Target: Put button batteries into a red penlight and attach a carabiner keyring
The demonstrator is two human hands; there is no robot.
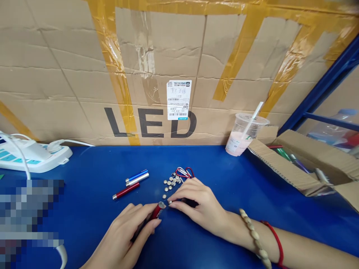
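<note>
My left hand [131, 231] is closed around a red metal penlight tube [158, 210], its silver end tilted up toward my right hand. Between the thumb and forefinger of my right hand [202, 209] is a small silver button cell [169, 202], just right of the tube's end and apart from it. Several more button cells [170, 183] lie loose beyond my fingertips. By them are red and silver carabiner clips [183, 172], partly behind my right hand. To the left lie a red penlight [126, 191], a silver one [138, 180] and a blue one [137, 175].
A large cardboard box [84, 74] marked LED walls off the back of the blue table [95, 160]. At right stand a cup with a straw [241, 136] and an open carton [297, 173] holding coloured tubes. A white power strip [56, 158] with cables sits at left.
</note>
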